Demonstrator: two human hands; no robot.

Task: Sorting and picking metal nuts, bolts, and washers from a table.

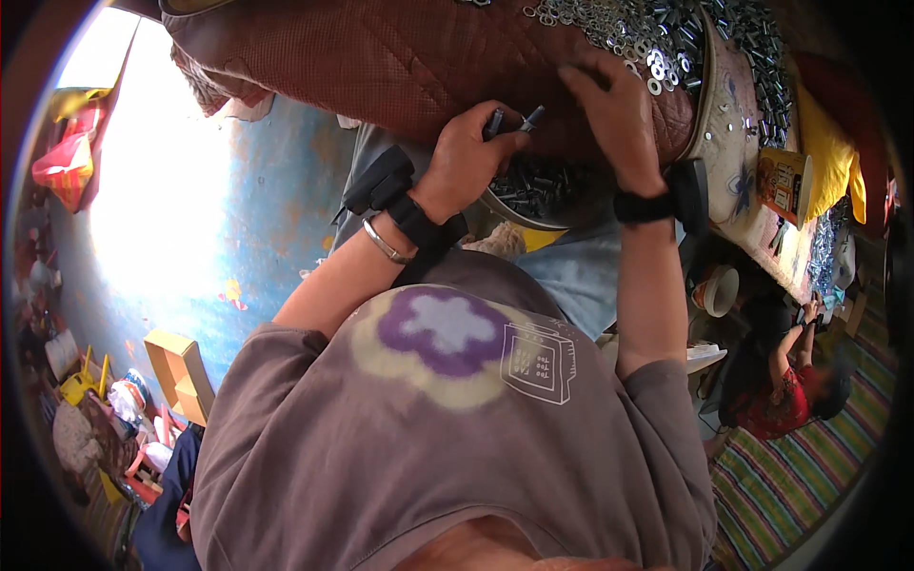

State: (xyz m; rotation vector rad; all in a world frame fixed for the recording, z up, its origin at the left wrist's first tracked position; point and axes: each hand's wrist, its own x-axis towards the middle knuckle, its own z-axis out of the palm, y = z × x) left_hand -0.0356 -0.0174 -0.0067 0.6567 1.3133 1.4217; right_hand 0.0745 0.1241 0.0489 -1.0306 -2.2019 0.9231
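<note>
My left hand (466, 152) is closed around short dark-grey metal bolts (533, 118). One of them sticks out past the fingertips, and another end shows between thumb and forefinger. My right hand (617, 116) is held just to the right, over the brown cloth (428, 57), with its fingers apart and slightly bent; I see nothing in it. Close beyond its fingertips lies a heap of flat silver washers (657, 59). Dark metal pieces (543, 188) fill a round container (519, 217) below and between my hands.
More dark cylindrical metal parts (762, 90) lie at the far right, past a pale curved rim (709, 105). A printed paper cup (785, 186) and yellow cloth (838, 143) are near them. Another person (781, 390) sits at the lower right by a striped mat (790, 485). An open cardboard box (179, 376) stands left.
</note>
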